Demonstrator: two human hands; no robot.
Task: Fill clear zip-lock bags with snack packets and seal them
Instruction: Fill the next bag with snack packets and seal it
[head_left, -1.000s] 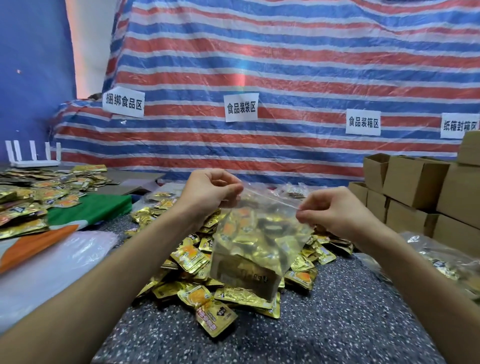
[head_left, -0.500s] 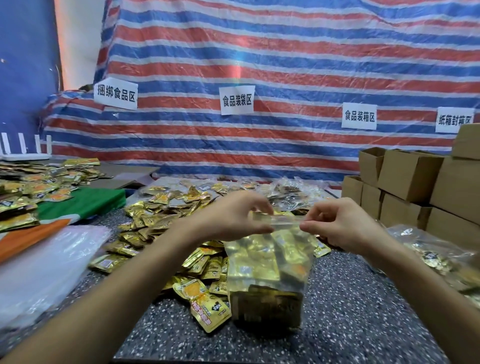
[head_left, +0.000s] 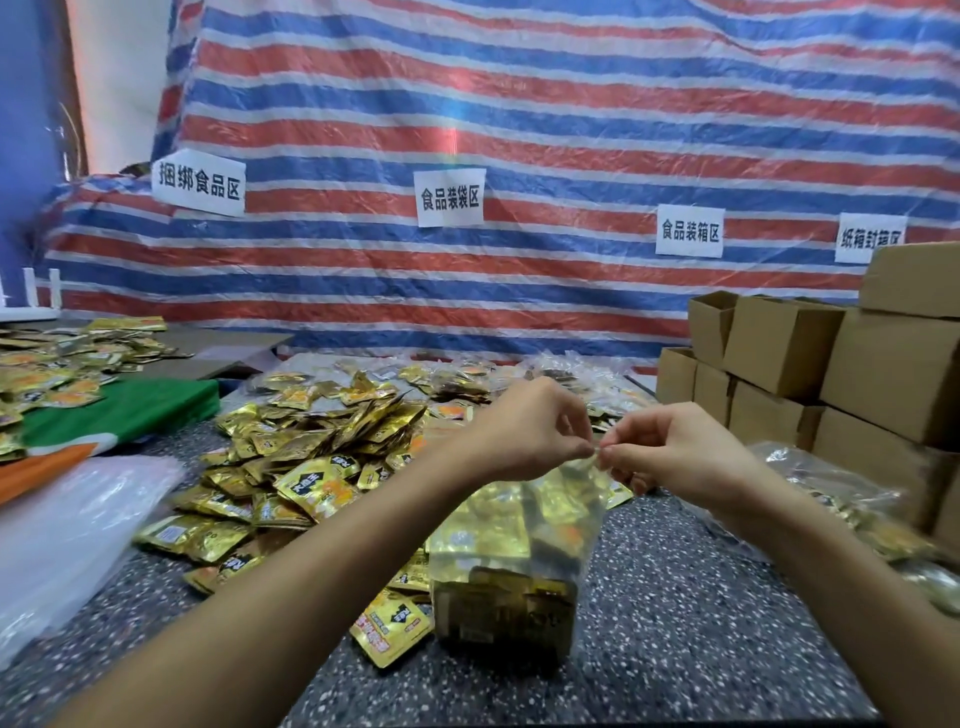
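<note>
Both hands' fingers (head_left: 582, 448) pinch the filled zip-lock bag's (head_left: 511, 545) top edge.

Even, soft indoor light, bright glow upper left; wide-angle bending at edges, slight blur on near plastic.

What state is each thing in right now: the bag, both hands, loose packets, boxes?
zip-lock bag: upright on the table, filled, seal state unclear.
left hand: pinches the bag's top edge.
right hand: pinches the same edge, right beside the left hand's pinch.
loose packets: heaped, unbagged.
cardboard boxes: stacked at right, some open-topped.
</note>
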